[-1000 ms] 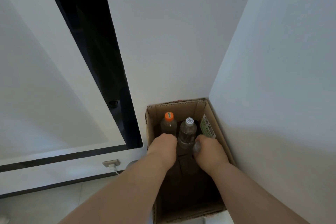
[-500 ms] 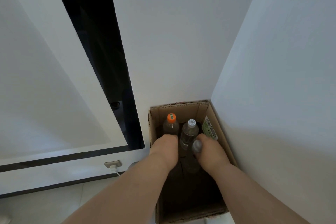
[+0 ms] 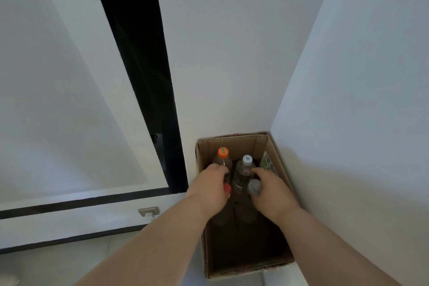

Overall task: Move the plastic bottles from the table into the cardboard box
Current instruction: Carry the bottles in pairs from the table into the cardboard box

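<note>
The cardboard box (image 3: 276, 160) sits open on the floor, pushed into the corner where the two white walls (image 3: 232, 53) meet, and it already holds four plastic bottles, all standing upright with caps up and long axes vertical. At the far end of the box are an orange-capped bottle (image 3: 223, 153) on the left and a white-capped bottle (image 3: 247, 160) just beside it on the right. Nearer the box's middle stand a red-capped bottle (image 3: 227, 188) and a grey-capped bottle (image 3: 254, 187), each under a hand. The left hand (image 3: 210, 189) is curled down around the red-capped one, fingers closed over its shoulder, so only a sliver of cap shows past the palm. The right hand (image 3: 271, 190) wraps the neck of the grey-capped one, thumb and fingers clamped below the cap. The lower bodies of all four bottles sink into the dark of the box and are hard to make out. A green printed label (image 3: 268, 162) shows on the box's right inner wall, partly hidden by the right hand. The near end of the box is in shadow. Left of the box, low on the wall, is a socket with a plug (image 3: 149, 212).
</note>
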{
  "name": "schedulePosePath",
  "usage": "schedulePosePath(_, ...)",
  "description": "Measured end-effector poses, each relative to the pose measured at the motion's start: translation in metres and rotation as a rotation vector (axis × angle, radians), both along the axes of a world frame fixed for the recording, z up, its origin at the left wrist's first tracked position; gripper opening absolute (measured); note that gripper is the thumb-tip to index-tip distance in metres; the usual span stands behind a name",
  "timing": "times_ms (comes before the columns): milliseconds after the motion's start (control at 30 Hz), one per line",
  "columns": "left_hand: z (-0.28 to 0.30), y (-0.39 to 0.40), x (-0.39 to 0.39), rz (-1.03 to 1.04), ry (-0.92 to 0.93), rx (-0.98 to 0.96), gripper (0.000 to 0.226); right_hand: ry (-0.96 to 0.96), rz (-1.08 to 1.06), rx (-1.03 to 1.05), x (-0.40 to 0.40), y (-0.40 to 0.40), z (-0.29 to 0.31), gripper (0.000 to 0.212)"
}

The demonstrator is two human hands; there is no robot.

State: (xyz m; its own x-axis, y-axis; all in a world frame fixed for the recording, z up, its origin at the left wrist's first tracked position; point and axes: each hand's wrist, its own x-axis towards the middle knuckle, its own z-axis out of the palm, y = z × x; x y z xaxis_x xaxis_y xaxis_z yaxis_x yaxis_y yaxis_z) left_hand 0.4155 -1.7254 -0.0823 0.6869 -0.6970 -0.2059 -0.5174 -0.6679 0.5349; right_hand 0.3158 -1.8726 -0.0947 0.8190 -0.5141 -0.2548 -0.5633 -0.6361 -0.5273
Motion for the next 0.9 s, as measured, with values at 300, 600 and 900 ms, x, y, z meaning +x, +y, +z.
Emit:
schedulePosePath(300, 0.057, 0.060, -0.024, 0.127, 0.151, -0.439, 0.050, -0.356, -0.042, -0.050, -0.033, 0.037, 0.073, 0.057)
schedulePosePath(600, 0.147, 0.167, -0.080, 0.075, 0.108, -0.680, 0.054, -0.607, -0.083, 0.007, -0.107, 0.135, 0.155, 0.054)
schedulePosePath(900, 0.221, 0.304, -0.184, 0.050, 0.005, -0.805, 0.055, -0.786, -0.033, -0.012, -0.198, 0.281, 0.216, 0.055)
